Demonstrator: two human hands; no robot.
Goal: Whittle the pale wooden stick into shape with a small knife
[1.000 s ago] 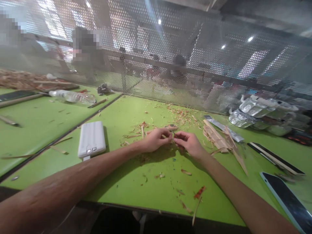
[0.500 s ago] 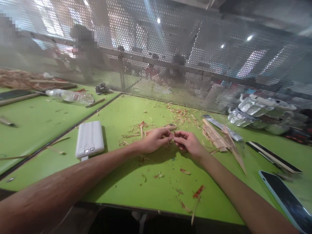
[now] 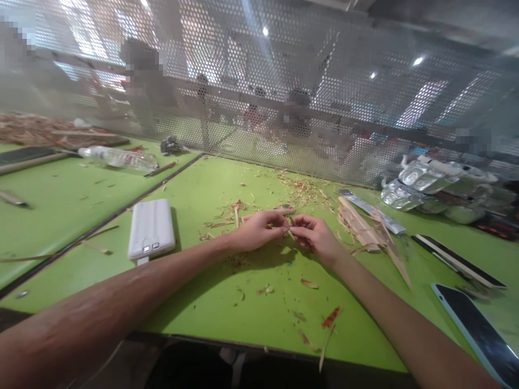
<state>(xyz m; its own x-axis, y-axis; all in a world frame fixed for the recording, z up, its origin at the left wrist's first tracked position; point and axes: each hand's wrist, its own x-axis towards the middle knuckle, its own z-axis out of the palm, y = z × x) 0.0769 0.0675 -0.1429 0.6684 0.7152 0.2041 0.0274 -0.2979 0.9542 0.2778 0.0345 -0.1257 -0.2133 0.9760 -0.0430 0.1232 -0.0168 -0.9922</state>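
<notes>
My left hand (image 3: 261,230) and my right hand (image 3: 315,237) meet above the green table (image 3: 194,302), fingertips pinched close together. Whatever sits between the fingertips is too small to make out; it may be a thin sliver. Just behind my left hand lies a flat wooden piece (image 3: 279,209), partly covered by the hand. Wood shavings (image 3: 302,186) are scattered beyond and around both hands. Right of my right hand rest several pale wood strips (image 3: 360,226). A reddish shaving (image 3: 331,317) lies nearer the front edge.
A white power bank (image 3: 152,227) with a cable is beside my left forearm. At right are a phone (image 3: 474,324), a metal ruler (image 3: 375,210), a dark strip (image 3: 460,260) and plastic-wrapped packages (image 3: 430,183). A plastic bottle (image 3: 117,158) lies at left. A perforated screen (image 3: 259,108) stands behind.
My fingertips stay together, with a slight shift in the right hand's fingers. The whole view has moved very slightly; the things on the table stay put.
</notes>
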